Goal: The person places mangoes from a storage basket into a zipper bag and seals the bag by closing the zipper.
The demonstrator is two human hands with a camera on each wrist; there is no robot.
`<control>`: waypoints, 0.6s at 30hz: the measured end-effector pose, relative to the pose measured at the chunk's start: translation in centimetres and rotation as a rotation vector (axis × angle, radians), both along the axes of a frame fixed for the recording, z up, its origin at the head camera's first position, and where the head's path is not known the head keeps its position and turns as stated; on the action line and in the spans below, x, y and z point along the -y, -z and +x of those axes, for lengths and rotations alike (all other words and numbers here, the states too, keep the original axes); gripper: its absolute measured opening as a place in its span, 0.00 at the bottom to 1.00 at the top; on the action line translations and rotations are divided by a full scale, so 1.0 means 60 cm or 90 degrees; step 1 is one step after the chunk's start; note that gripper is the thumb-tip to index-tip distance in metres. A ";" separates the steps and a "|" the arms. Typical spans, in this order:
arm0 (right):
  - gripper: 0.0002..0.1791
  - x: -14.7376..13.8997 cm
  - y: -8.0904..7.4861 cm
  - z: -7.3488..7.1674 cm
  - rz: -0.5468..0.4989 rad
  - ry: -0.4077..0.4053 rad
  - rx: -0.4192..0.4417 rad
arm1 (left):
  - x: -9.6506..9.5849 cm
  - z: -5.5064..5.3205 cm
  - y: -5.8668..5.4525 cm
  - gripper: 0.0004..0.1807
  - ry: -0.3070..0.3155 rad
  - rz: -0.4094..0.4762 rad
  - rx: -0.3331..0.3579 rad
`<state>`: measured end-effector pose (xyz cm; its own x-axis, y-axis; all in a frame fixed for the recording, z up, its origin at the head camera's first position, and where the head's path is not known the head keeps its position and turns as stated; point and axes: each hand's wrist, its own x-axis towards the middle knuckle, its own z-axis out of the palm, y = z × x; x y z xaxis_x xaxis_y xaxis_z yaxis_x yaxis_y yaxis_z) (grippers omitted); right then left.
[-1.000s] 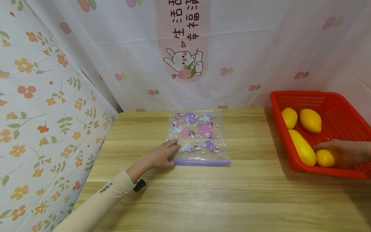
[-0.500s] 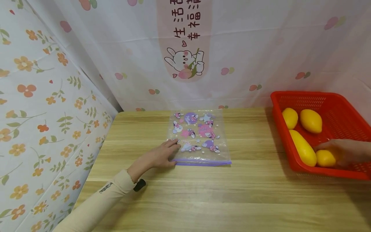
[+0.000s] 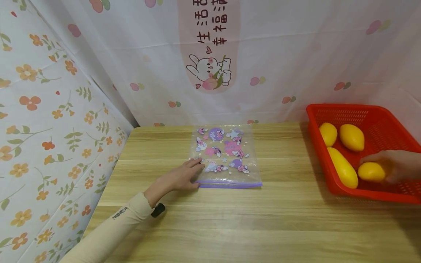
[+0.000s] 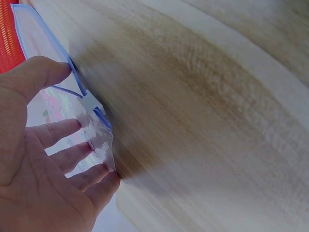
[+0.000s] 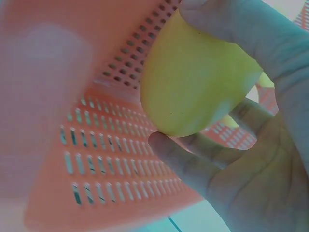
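My left hand [image 3: 182,177] rests its spread fingers on the left edge of a clear zip bag [image 3: 227,173] printed with pink and purple cartoon figures. The bag lies flat on the table, its purple zip strip along the near side. In the left wrist view, a white slider [image 4: 91,102] sits on the strip between thumb and fingers. At the right, my right hand [image 3: 399,166] grips a smooth yellow mango [image 3: 371,171] inside a red basket [image 3: 335,181]. The right wrist view shows thumb and fingertips on opposite sides of this mango [image 5: 193,82].
Several other yellow fruits share the basket: a long one [image 3: 342,168] along the left wall, a rounder one [image 3: 328,134] in the far left corner, and another [image 3: 352,137] beside it. A printed curtain [image 3: 276,62] hangs behind the wooden table [image 3: 230,226].
The right hand, with the mango in its grip, has risen a little from where it was in the basket. The left hand and the bag have stayed put.
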<state>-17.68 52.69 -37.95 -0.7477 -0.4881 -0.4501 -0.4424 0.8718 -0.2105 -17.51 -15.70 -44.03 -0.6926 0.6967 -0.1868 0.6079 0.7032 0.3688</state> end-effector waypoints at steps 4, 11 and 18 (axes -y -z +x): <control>0.39 0.002 -0.014 -0.007 0.013 0.035 0.011 | -0.001 0.001 -0.001 0.39 -0.001 0.005 0.003; 0.40 0.003 -0.033 -0.010 -0.006 0.043 -0.006 | -0.001 0.000 0.000 0.39 0.000 0.001 0.002; 0.43 0.018 -0.054 -0.003 0.017 0.070 -0.051 | 0.000 -0.001 0.002 0.39 -0.001 0.003 0.002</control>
<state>-17.88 51.60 -34.74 -0.8301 -0.3905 -0.3980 -0.3591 0.9205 -0.1542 -17.58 -15.71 -44.17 -0.6928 0.6968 -0.1857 0.6061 0.7022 0.3735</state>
